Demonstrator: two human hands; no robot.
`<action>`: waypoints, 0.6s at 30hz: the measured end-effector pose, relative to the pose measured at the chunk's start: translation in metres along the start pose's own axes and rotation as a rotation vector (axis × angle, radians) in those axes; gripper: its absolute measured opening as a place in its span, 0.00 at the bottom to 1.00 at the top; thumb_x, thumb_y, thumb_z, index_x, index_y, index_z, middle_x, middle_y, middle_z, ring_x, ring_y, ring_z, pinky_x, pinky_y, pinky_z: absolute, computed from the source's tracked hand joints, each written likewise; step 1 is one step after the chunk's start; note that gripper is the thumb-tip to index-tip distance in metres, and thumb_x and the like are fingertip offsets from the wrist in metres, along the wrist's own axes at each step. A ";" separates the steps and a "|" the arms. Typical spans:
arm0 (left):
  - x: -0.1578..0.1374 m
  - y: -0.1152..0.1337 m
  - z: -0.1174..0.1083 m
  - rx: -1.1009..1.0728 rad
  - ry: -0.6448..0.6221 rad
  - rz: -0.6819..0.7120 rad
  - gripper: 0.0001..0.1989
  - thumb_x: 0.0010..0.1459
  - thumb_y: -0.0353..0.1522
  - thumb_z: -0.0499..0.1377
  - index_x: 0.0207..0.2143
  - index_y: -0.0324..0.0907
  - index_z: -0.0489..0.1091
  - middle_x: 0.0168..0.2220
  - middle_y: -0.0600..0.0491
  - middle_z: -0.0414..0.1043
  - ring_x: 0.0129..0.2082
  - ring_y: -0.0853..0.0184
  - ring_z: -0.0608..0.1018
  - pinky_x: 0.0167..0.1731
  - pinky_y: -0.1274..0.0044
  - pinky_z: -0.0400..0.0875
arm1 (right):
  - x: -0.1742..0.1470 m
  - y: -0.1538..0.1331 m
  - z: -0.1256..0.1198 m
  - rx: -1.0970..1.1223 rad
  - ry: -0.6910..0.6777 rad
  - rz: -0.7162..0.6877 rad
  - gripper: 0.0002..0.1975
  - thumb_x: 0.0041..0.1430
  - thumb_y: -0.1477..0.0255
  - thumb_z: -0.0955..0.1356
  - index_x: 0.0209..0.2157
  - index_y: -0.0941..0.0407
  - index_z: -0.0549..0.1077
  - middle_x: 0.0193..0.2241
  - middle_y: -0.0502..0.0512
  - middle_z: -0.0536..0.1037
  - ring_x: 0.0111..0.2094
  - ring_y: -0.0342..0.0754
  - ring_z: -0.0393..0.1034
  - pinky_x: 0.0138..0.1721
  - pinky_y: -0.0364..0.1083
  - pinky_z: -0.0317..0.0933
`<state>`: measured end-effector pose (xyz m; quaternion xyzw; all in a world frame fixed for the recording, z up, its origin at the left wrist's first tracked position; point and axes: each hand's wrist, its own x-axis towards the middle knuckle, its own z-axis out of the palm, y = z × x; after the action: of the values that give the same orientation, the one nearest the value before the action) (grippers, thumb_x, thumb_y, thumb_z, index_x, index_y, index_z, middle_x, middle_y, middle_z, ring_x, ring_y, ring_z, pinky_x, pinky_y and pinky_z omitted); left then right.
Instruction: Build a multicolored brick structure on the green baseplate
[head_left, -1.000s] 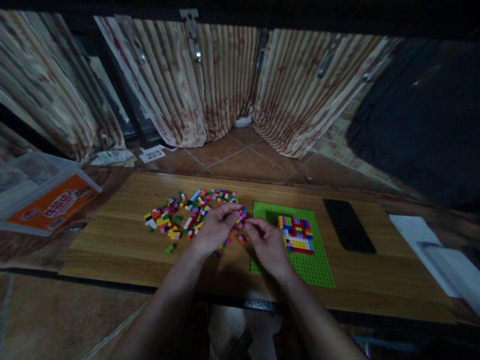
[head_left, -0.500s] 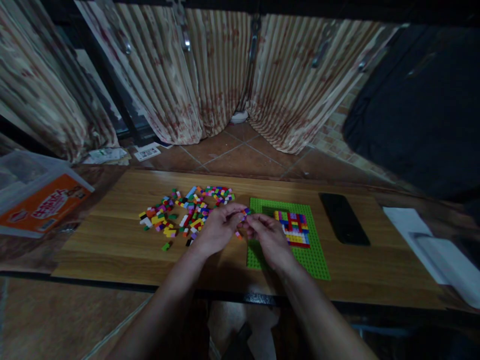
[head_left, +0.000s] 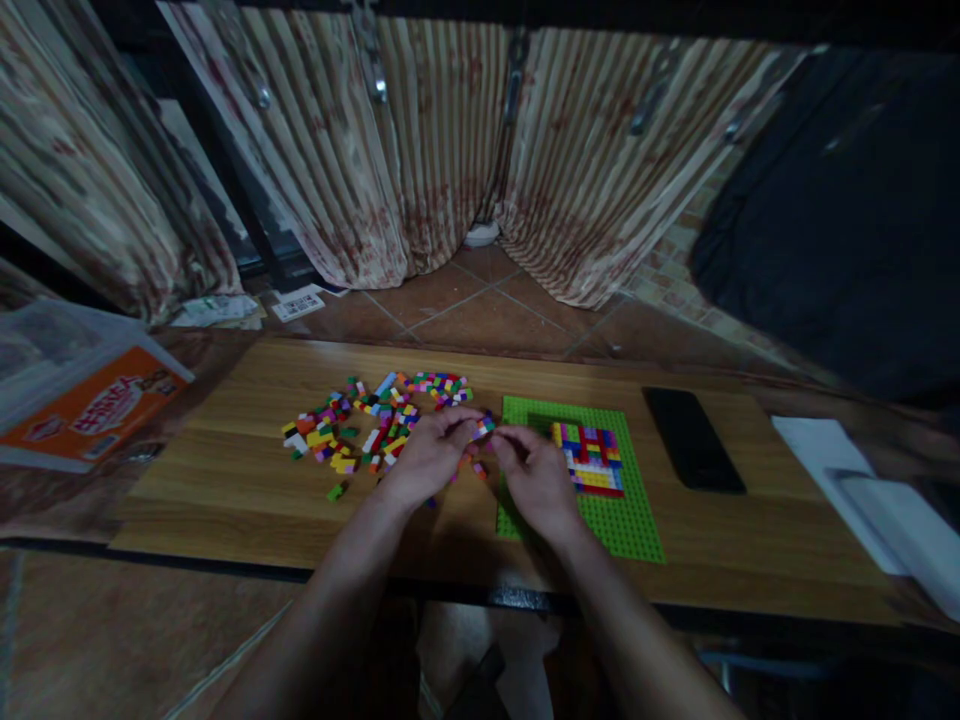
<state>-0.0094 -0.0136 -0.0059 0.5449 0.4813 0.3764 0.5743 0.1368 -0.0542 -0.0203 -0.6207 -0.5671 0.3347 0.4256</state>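
My left hand (head_left: 433, 452) is closed in a pinch on a small cluster of coloured toy bricks (head_left: 482, 428), with blue, white and pink showing. Close against the cluster's right side, my right hand (head_left: 538, 480) has its thumb and forefinger pressed together; whatever sits between them is too small to make out. Below that hand lies a green baseplate (head_left: 634, 520), on whose right part stands a flat build of multicoloured bricks (head_left: 596, 465). Loose bricks (head_left: 382, 415) spread over the table left of the baseplate, and my left hand partly covers them.
A black phone (head_left: 691, 440) lies right of the baseplate on the wooden table (head_left: 225, 480). Further right are white papers (head_left: 825, 480). At the far left stands a clear plastic box (head_left: 90, 400) with an orange label. Striped curtains (head_left: 435, 150) hang beyond the table.
The brick cluster shows more between my fingertips. My right hand's fingers have drawn slightly apart from my left hand, which has shifted a little left. The whole view has moved slightly.
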 end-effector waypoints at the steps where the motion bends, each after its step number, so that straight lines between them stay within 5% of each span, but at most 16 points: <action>1: 0.000 0.001 0.000 0.007 -0.007 0.009 0.12 0.55 0.34 0.59 0.38 0.38 0.77 0.30 0.53 0.76 0.28 0.70 0.73 0.29 0.80 0.66 | 0.001 0.000 0.000 0.067 -0.007 0.026 0.14 0.59 0.61 0.65 0.37 0.55 0.76 0.32 0.54 0.80 0.34 0.50 0.74 0.38 0.48 0.65; 9: -0.009 0.017 0.005 -0.023 -0.099 0.027 0.10 0.54 0.34 0.60 0.34 0.38 0.77 0.28 0.54 0.75 0.26 0.71 0.73 0.29 0.80 0.66 | 0.002 -0.005 -0.001 0.457 -0.009 0.147 0.15 0.51 0.58 0.70 0.28 0.56 0.76 0.23 0.49 0.75 0.22 0.41 0.63 0.26 0.42 0.58; 18: -0.008 0.017 0.003 -0.059 -0.069 0.020 0.09 0.53 0.34 0.62 0.32 0.37 0.77 0.26 0.53 0.75 0.27 0.71 0.73 0.30 0.80 0.66 | 0.002 -0.010 -0.002 0.695 -0.030 0.297 0.14 0.42 0.59 0.75 0.25 0.56 0.76 0.21 0.48 0.74 0.21 0.40 0.61 0.24 0.42 0.57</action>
<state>-0.0068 -0.0199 0.0116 0.5451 0.4444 0.3769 0.6028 0.1347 -0.0521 -0.0107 -0.5098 -0.3294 0.5742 0.5495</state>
